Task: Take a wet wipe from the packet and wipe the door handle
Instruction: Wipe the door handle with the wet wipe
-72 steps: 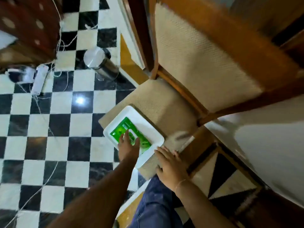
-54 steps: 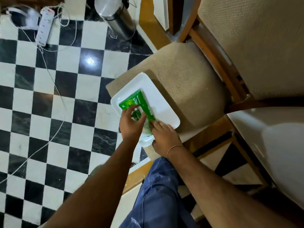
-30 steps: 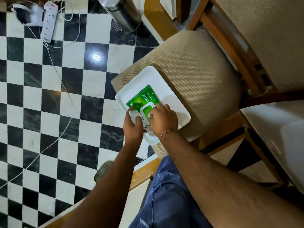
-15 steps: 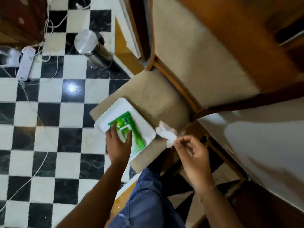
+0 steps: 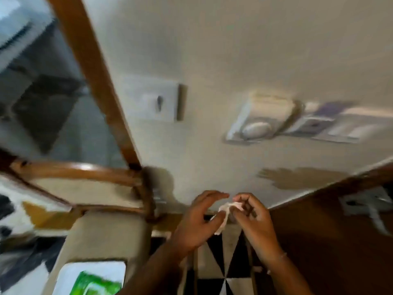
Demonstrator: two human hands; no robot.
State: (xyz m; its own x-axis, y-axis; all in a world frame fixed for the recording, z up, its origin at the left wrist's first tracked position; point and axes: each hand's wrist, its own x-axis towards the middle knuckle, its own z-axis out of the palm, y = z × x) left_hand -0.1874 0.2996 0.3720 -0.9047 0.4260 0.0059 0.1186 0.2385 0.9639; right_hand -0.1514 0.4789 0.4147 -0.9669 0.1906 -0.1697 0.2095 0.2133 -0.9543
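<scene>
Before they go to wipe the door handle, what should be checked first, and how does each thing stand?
1. Wet wipe out of the packet: ok.
2. Held firmly: ok, right hand pinches it and left hand touches it.
3. Wipe unfolded: not ok, bunched.
4. Door handle in sight: ok, on the dark door to the right, though blurred.
5. Packet resealed: cannot tell, blurred.
</scene>
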